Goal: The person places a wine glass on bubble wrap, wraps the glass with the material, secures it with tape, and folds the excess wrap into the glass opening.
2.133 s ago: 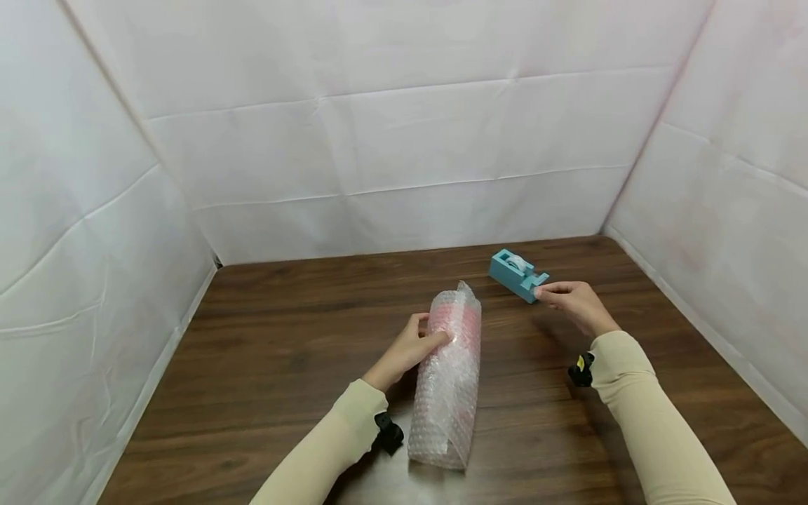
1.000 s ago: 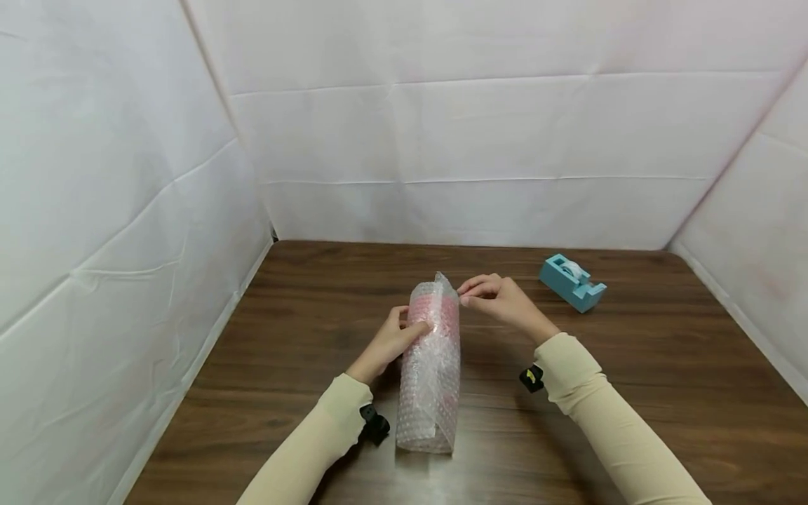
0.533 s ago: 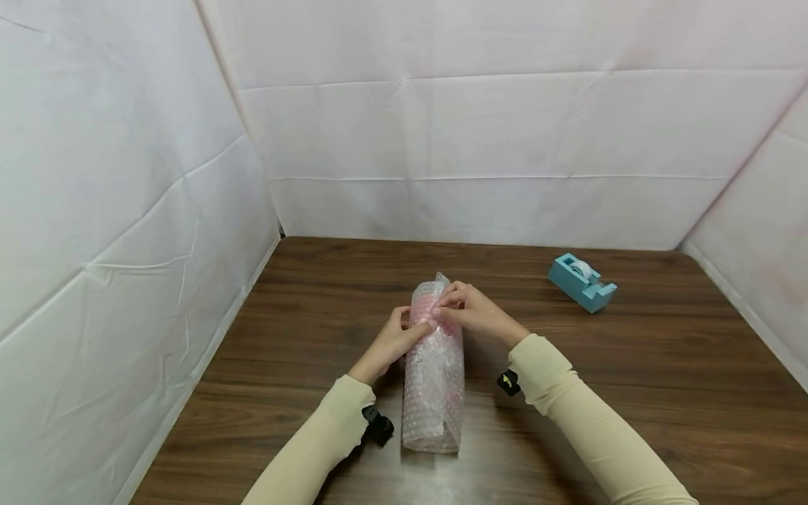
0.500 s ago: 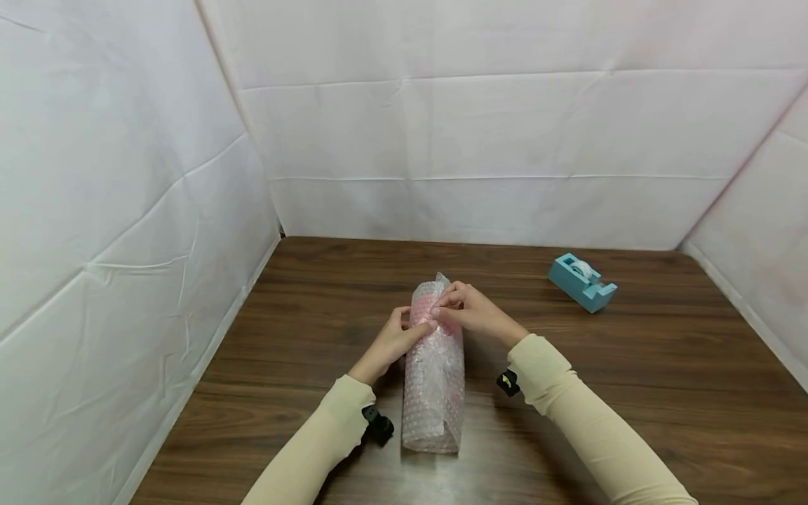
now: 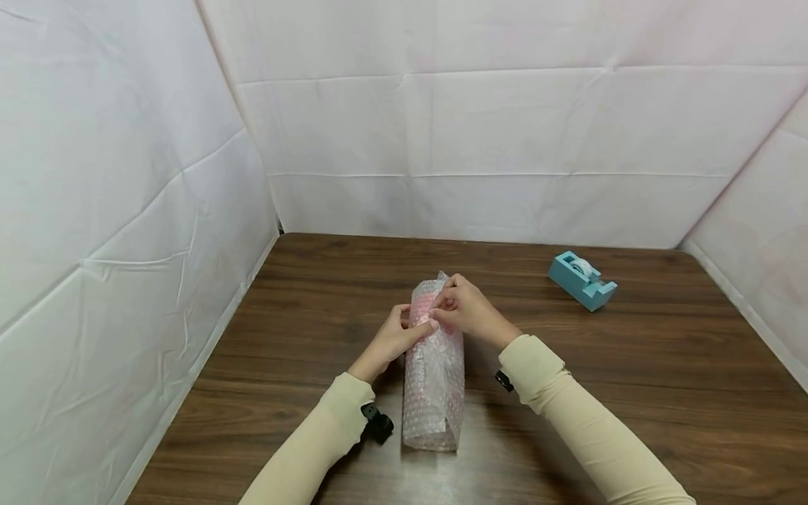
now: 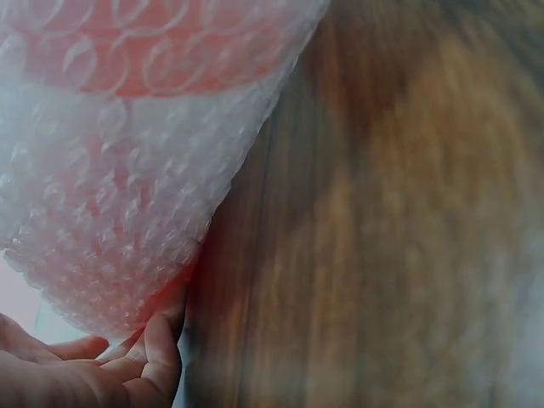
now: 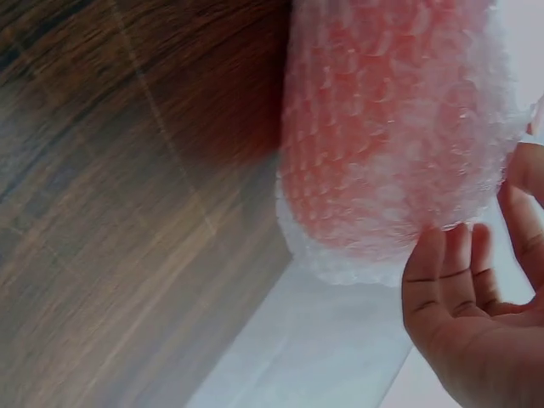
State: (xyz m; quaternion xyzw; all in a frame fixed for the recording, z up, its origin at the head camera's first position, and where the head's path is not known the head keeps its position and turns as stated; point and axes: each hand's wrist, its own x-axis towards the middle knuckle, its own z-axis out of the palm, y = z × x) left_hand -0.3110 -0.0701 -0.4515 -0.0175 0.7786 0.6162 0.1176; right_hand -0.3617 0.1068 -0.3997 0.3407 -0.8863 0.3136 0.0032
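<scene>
A pink object rolled in clear bubble wrap [image 5: 432, 393] lies lengthwise in front of me. My left hand [image 5: 390, 341] grips its left side near the far end, thumb on top and fingers down the side. My right hand [image 5: 472, 312] is on the top of the roll by the left thumb, its thumb and fingertips pinched at the overlapping wrap edge. The strip of clear tape between them is hardly visible. In the right wrist view, the right fingertips [image 7: 429, 246] meet the end of the bubble wrap [image 7: 391, 144]. The left wrist view shows the left fingers [image 6: 157, 348] against the wrap.
A blue tape dispenser [image 5: 579, 282] with a clear roll stands at the back right of the dark wooden table [image 5: 303, 294]. White cloth walls [image 5: 492, 126] enclose the back and both sides. A black camera [image 5: 377, 422] sits at the left wrist.
My right hand has moved left from the tape dispenser to the wrapped roll with a piece of tape, and its fingers have come down on the seam. The left hand keeps its grip.
</scene>
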